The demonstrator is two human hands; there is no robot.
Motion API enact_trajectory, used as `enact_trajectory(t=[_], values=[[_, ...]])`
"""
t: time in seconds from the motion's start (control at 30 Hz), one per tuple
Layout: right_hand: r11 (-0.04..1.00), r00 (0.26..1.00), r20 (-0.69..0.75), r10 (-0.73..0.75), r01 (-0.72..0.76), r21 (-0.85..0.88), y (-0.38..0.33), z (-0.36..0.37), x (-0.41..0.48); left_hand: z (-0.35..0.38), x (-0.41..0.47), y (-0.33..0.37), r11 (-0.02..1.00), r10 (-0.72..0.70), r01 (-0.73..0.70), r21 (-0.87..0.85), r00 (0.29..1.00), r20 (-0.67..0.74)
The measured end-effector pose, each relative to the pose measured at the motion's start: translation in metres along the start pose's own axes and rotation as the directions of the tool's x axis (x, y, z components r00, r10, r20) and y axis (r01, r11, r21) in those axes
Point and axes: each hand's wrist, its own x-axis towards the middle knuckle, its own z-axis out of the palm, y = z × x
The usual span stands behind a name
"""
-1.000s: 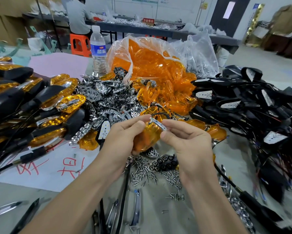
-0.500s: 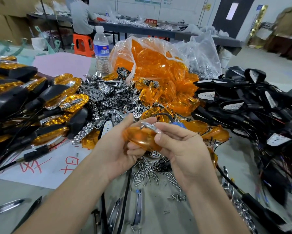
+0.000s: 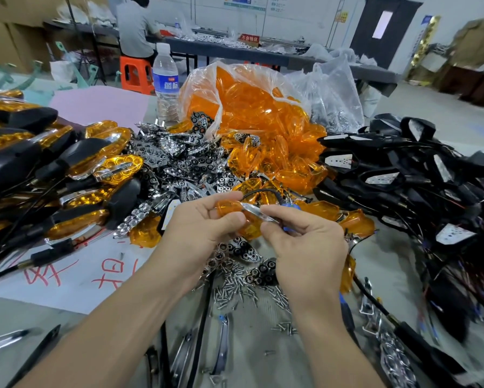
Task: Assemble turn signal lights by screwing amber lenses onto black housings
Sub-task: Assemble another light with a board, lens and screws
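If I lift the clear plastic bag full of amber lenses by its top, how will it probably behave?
The clear bag looks thin and wrinkled, so it would likely sag rather than hold shape. Its mouth is open and amber lenses spill out, so more may slide out.

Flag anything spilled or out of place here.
Screws lie scattered loose on the table, and lenses spill out of the open bag behind them.

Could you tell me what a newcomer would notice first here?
The clear bag of amber lenses, centre back, dominates in bright orange. Before it, the left hand and right hand hold one amber lens with a chrome strip. Black housings pile up at right.
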Motion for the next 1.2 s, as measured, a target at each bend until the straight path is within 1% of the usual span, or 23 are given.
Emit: enact_trajectory(t=[0.07, 0.23, 0.33, 0.47, 0.6, 0.87, 1.03, 1.1, 1.2], values=[[0.999, 1.0, 0.006, -0.025, 0.025, -0.043, 0.0, -0.002, 0.001, 0.0, -0.001, 0.001, 1.0, 0.024, -0.024, 0.017, 0.999, 0.023], [1.0, 0.998, 0.059, 0.002, -0.001, -0.024, 0.001, -0.003, 0.003, -0.002, 0.0, -0.001, 0.993, 0.05, -0.054, 0.1, 0.998, 0.041], [0.999, 0.996, 0.083, 0.016, -0.012, -0.048, 0.001, -0.002, 0.002, -0.004, 0.001, -0.002, 0.988, 0.051, -0.056, 0.142, 0.998, 0.038], [0.996, 0.994, 0.113, 0.004, 0.006, -0.089, 0.002, -0.004, 0.004, -0.004, 0.002, -0.002, 0.982, 0.053, -0.056, 0.182, 0.998, 0.02], [0.992, 0.99, 0.142, -0.02, 0.037, -0.118, 0.002, -0.005, 0.005, -0.005, 0.001, -0.005, 0.958, 0.077, -0.068, 0.278, 0.997, -0.021], [0.982, 0.985, 0.162, -0.055, 0.082, -0.168, 0.003, -0.006, 0.005, -0.004, 0.001, -0.009, 0.964, 0.102, -0.079, 0.253, 0.992, -0.079], [0.97, 0.977, 0.184, -0.105, 0.141, -0.197, 0.002, -0.007, 0.004, -0.001, -0.001, -0.01, 0.93, 0.148, -0.1, 0.354, 0.983, -0.112], [0.971, 0.975, 0.19, -0.114, 0.15, -0.186, 0.001, -0.009, 0.004, -0.001, -0.001, -0.008, 0.951, 0.122, -0.083, 0.298, 0.986, -0.117], [0.972, 0.973, 0.198, -0.122, 0.158, -0.177, -0.002, -0.01, 0.005, 0.002, -0.001, -0.008, 0.99, 0.047, -0.031, 0.14, 0.993, -0.109]])
